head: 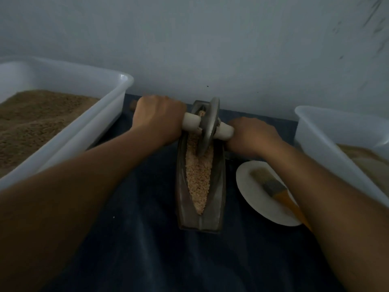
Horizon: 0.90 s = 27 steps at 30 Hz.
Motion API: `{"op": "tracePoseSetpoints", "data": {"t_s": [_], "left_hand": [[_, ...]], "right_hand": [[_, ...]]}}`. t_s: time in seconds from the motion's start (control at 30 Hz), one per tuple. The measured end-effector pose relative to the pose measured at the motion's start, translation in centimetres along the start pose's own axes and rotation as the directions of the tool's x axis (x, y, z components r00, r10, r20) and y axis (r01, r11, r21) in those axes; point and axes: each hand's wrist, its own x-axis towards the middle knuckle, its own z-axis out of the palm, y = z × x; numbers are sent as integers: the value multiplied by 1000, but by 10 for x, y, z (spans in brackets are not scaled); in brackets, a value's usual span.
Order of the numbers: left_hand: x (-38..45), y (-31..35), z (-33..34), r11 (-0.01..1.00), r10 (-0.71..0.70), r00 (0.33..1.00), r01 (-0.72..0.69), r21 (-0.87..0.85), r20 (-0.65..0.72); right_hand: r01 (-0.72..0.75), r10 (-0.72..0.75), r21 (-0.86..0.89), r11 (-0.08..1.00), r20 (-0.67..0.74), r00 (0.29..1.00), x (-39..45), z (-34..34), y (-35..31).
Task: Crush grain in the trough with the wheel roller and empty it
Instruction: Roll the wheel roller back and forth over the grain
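A narrow grey metal trough [216, 199] lies lengthwise on the dark blue cloth, pointing away from me. Pale crushed grain [197, 182] fills its groove. The metal wheel roller [207, 127] stands in the groove at the far half of the trough, on a pale cross handle. My left hand [157, 119] grips the handle's left side. My right hand [252, 133] grips its right side. Both arms reach forward from the near edge.
A large white tub [117, 85] of brown ground grain stands at the left. Another white tub [315, 131] with paler grain stands at the right. A white plate [250, 194] holding a brush [271, 184] with an orange handle lies just right of the trough. A wall rises close behind.
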Motion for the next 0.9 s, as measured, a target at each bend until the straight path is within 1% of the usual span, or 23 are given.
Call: {"op": "tracePoseSetpoints", "data": {"t_s": [0.13, 0.27, 0.43, 0.7, 0.8, 0.9], "left_hand": [[-18, 1, -2, 1000, 8, 996, -10, -24, -84], [-45, 4, -4, 994, -4, 972, -21, -104, -236], [-69, 9, -5, 988, -37, 946, -13, -153, -322], [-96, 17, -8, 981, -115, 868, 22, -194, -483], [-97, 18, -7, 984, -104, 862, 17, -177, -496], [-93, 19, -6, 987, -93, 868, 17, -158, -488]], "right_hand": [[-23, 15, -31, 999, -214, 977, -21, 9, -7], [-49, 17, -72, 996, -400, 916, -43, 18, -15], [-52, 18, -43, 998, -571, 821, -71, 26, -25], [15, -3, 13, 1000, -638, 770, -101, 27, -31], [45, -1, 51, 998, -652, 758, -109, 31, -30], [28, 6, 42, 999, -647, 762, -105, 33, -29]]}}
